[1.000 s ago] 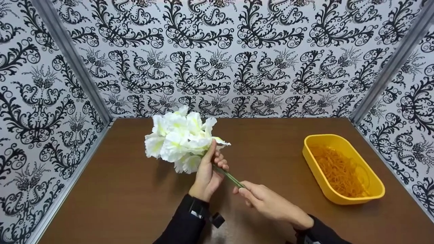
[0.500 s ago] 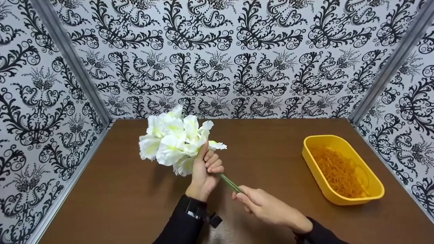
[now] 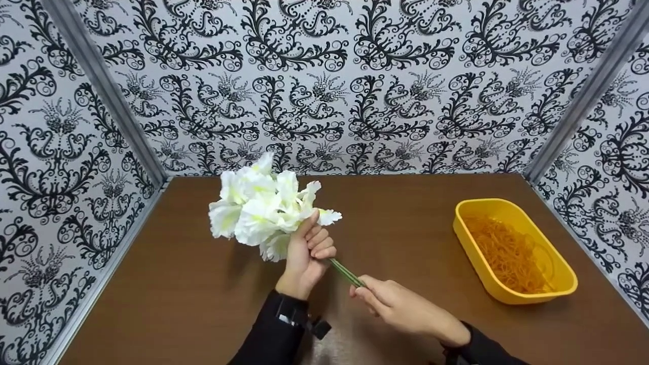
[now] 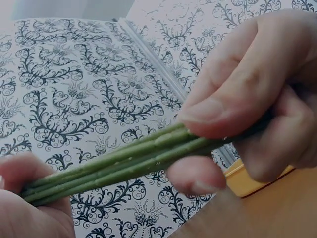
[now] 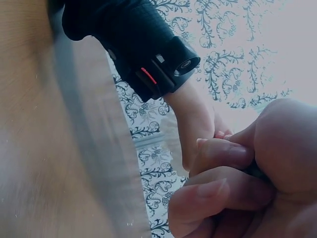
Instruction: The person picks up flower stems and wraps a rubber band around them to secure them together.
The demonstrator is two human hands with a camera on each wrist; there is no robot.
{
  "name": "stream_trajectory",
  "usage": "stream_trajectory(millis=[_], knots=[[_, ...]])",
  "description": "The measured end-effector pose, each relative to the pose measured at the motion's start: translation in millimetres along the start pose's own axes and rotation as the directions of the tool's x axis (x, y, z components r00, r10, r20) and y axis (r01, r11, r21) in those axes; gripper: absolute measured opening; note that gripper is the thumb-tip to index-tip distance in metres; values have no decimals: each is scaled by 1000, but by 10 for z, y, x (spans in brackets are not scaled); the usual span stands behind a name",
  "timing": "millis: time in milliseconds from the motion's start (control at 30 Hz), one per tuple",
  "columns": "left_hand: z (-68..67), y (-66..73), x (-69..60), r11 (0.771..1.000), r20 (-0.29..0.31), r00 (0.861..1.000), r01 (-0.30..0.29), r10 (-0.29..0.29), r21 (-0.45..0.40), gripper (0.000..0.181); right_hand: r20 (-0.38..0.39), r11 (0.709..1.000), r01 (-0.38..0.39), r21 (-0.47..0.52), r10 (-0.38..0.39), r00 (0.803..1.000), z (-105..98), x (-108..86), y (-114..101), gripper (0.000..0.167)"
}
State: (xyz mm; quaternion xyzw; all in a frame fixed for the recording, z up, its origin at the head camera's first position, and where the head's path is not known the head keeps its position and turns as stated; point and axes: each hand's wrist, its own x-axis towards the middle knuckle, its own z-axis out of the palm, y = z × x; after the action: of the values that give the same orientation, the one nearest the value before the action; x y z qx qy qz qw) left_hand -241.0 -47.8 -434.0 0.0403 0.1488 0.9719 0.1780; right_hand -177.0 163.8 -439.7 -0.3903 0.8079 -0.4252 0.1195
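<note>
The left hand (image 3: pixel 307 256) grips a bunch of white artificial flowers (image 3: pixel 258 215) just beneath the blooms, its thumb lying up against the petals. Lower down, the right hand (image 3: pixel 400 306) pinches the green stems (image 3: pixel 346 272) near their ends. Seen from the left wrist, several stems (image 4: pixel 114 168) run side by side between the left hand (image 4: pixel 34 198) and the right hand's thumb and fingers (image 4: pixel 252 89). The right wrist view has the right hand (image 5: pixel 237 183) curled, with the stems mostly hidden inside it.
A yellow tray (image 3: pixel 474 253) of tangled orange rubber bands (image 3: pixel 507 253) stands on the right side of the brown table (image 3: pixel 405 218). Patterned black-and-white panels (image 3: pixel 314 101) enclose the back and both sides.
The bunch and left hand have shifted slightly left since a second ago, and the left fingers have curled more tightly round the stems. The right hand keeps its hold, almost in place.
</note>
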Motion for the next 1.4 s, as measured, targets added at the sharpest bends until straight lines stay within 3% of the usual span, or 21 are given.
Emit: stream_trajectory(millis=[200, 567, 767, 900, 1000, 1167, 1267, 1400], knots=[[45, -25, -17, 998, 10, 998, -62, 62, 4, 52, 17, 1000, -12, 6, 11, 1000, 25, -16, 11, 21], [108, -24, -48, 983, -41, 983, -182, 182, 4, 54, 36, 999, -40, -7, 40, 999, -42, -44, -42, 24], [136, -24, -92, 969, -47, 968, -248, 246, -20, 55, -26, 984, 12, -180, -17, 1000, -171, -80, -12, 19], [174, -6, -103, 959, -48, 959, -283, 281, -33, 55, -147, 945, 8, -326, -59, 987, -414, -133, 24, 21], [201, -2, -109, 957, -50, 957, -288, 286, -33, 55, -276, 908, -53, -415, -70, 958, -681, -214, 75, 21], [225, 1, -125, 960, -38, 961, -277, 275, -33, 54, -488, 807, -265, -527, -32, 873, -1161, -457, 197, 24], [230, 13, -133, 960, -33, 960, -279, 278, -31, 54, -570, 751, -385, -537, 13, 822, -1399, -630, 271, 28], [234, 32, -145, 957, -32, 957, -289, 288, -26, 54, -634, 717, -498, -487, 101, 766, -1636, -822, 399, 36]])
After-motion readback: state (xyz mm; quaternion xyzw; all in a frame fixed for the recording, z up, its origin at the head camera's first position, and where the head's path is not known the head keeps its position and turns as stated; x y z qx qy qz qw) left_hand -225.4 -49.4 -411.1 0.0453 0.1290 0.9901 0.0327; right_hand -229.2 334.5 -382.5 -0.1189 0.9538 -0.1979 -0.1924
